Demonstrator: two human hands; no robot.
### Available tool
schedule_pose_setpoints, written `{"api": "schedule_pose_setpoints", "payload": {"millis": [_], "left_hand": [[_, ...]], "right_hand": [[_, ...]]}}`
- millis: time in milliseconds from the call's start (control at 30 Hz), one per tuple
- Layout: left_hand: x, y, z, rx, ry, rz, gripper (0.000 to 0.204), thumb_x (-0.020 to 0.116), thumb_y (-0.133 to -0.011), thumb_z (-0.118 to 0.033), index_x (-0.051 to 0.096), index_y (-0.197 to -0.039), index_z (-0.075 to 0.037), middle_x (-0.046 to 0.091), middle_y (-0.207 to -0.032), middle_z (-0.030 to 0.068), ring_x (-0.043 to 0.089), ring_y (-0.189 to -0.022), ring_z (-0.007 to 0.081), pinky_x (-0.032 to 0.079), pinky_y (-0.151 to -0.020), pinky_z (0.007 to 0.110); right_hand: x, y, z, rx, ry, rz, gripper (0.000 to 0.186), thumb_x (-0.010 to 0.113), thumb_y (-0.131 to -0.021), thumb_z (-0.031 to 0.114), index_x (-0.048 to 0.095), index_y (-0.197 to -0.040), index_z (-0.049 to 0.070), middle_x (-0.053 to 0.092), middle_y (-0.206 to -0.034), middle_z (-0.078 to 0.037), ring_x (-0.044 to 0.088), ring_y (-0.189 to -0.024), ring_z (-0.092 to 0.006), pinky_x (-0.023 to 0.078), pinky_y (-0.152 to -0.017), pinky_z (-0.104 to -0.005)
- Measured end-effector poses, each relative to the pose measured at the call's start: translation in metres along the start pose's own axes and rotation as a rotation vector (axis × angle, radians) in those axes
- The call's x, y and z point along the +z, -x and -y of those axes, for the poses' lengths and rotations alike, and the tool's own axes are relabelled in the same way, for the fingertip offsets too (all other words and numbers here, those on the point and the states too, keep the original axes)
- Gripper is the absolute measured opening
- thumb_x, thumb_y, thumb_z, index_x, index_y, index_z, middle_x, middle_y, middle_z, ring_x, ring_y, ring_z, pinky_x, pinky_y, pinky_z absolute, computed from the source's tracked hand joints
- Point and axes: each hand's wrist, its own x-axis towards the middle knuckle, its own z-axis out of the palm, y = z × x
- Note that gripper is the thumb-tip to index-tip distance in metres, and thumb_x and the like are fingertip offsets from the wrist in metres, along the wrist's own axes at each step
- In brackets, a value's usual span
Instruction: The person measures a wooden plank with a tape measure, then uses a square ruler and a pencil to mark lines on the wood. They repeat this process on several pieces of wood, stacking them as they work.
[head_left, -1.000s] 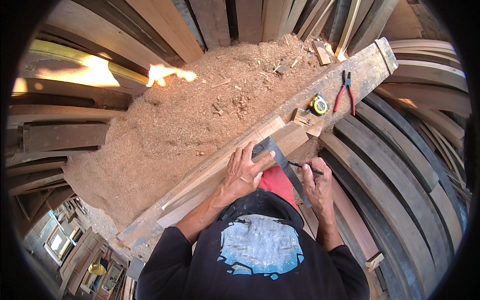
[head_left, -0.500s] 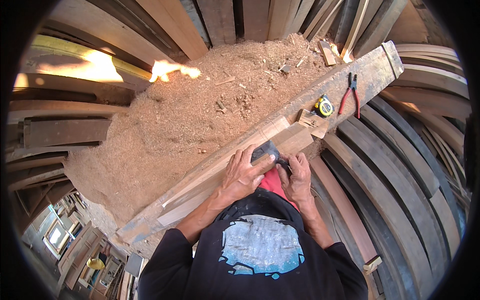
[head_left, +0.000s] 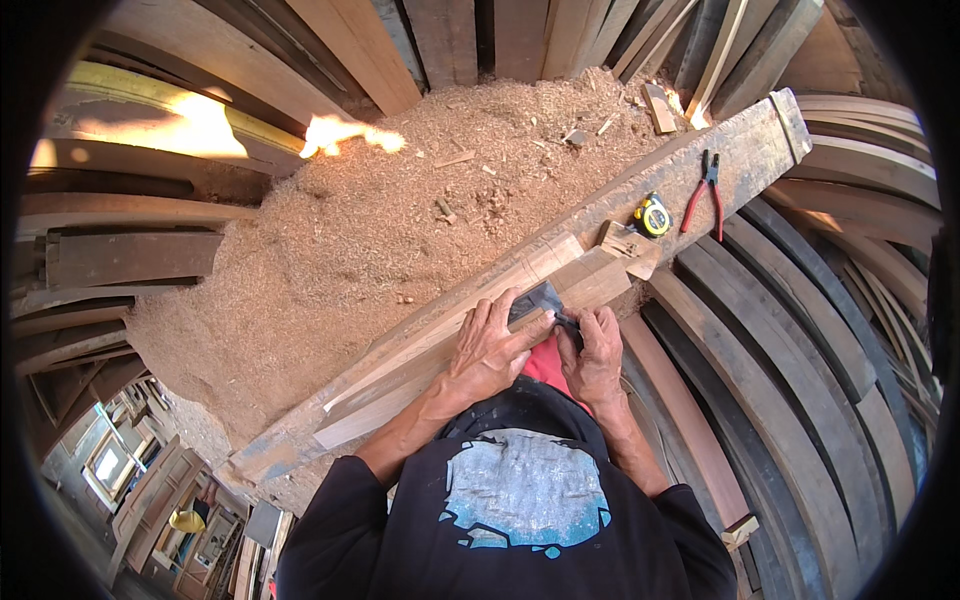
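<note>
Person is standing over a long, weathered beam serving as worktop (head_left: 740, 150), with a stack of lighter timber pieces (head_left: 470, 335) lying along its near edge. Left hand (head_left: 490, 350) is pressing flat on the timber, fingers spread and curling over a dark grey tool (head_left: 535, 298), likely a saw blade or scraper; cannot tell which. Right hand (head_left: 592, 350) is clenching around the tool's near end, knuckles up, just beside the left. Tool is sitting on the timber near its stepped right end. Yellow tape measure (head_left: 652, 215) and red-handled pliers (head_left: 705, 195) are lying further along the beam, well apart from the hands. Sawdust heap (head_left: 350, 230) is banking up behind. Judging by the grip, the cutting or trimming step is in hand; next stroke is calling for steady downward hold from the left and a straight pull from the right
</note>
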Motion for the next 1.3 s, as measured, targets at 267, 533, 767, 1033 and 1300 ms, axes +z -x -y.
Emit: {"api": "schedule_pose_setpoints", "payload": {"millis": [267, 533, 767, 1033, 1300], "left_hand": [[0.002, 0.0, 0.001, 0.008, 0.009, -0.011, 0.07, 0.087, -0.08, -0.013, 0.068, -0.144, -0.033, 0.046, -0.151, 0.023, 0.055, -0.122, 0.0438, 0.049, -0.104, 0.054], [0.0, -0.001, 0.001, 0.01, 0.014, -0.002, 0.073, 0.086, -0.08, -0.011, 0.066, -0.146, -0.034, 0.046, -0.15, 0.023, 0.055, -0.121, 0.0444, 0.049, -0.103, 0.054], [0.002, 0.001, 0.001, 0.028, -0.001, -0.03, 0.077, 0.085, -0.079, -0.01, 0.063, -0.149, -0.034, 0.047, -0.15, 0.0257, 0.055, -0.12, 0.0455, 0.05, -0.102, 0.054], [-0.001, 0.0, -0.006, -0.01, -0.043, 0.003, 0.079, 0.084, -0.076, -0.009, 0.063, -0.149, -0.03, 0.046, -0.151, 0.0269, 0.053, -0.126, 0.0474, 0.049, -0.105, 0.055], [0.002, -0.001, -0.003, 0.03, -0.04, -0.034, 0.08, 0.085, -0.074, -0.011, 0.064, -0.149, -0.031, 0.047, -0.151, 0.0271, 0.053, -0.13, 0.0471, 0.048, -0.108, 0.055]], "right_hand": [[0.0, -0.002, 0.0, -0.01, -0.018, -0.011, 0.029, 0.076, -0.084, -0.002, 0.068, -0.112, -0.003, 0.061, -0.092, -0.02, 0.061, -0.086, -0.0378, 0.05, -0.075, -0.0459], [0.0, -0.003, 0.001, -0.008, -0.042, -0.021, 0.028, 0.075, -0.084, -0.002, 0.068, -0.111, -0.003, 0.06, -0.092, -0.02, 0.061, -0.085, -0.0378, 0.05, -0.074, -0.0457], [-0.001, -0.003, -0.002, 0.016, -0.036, 0.011, 0.026, 0.074, -0.086, -0.002, 0.069, -0.111, -0.002, 0.06, -0.092, -0.018, 0.061, -0.085, -0.037, 0.05, -0.074, -0.0442], [-0.044, 0.003, 0.013, 0.116, 0.043, -0.196, 0.012, 0.07, -0.099, 0.01, 0.075, -0.106, 0.002, 0.059, -0.082, -0.011, 0.058, -0.081, -0.0297, 0.049, -0.079, -0.042], [-0.035, 0.008, 0.001, 0.091, -0.324, -0.173, 0.023, 0.069, -0.102, 0.012, 0.075, -0.12, -0.002, 0.073, -0.097, -0.015, 0.064, -0.082, -0.0263, 0.052, -0.076, -0.0391]]}}
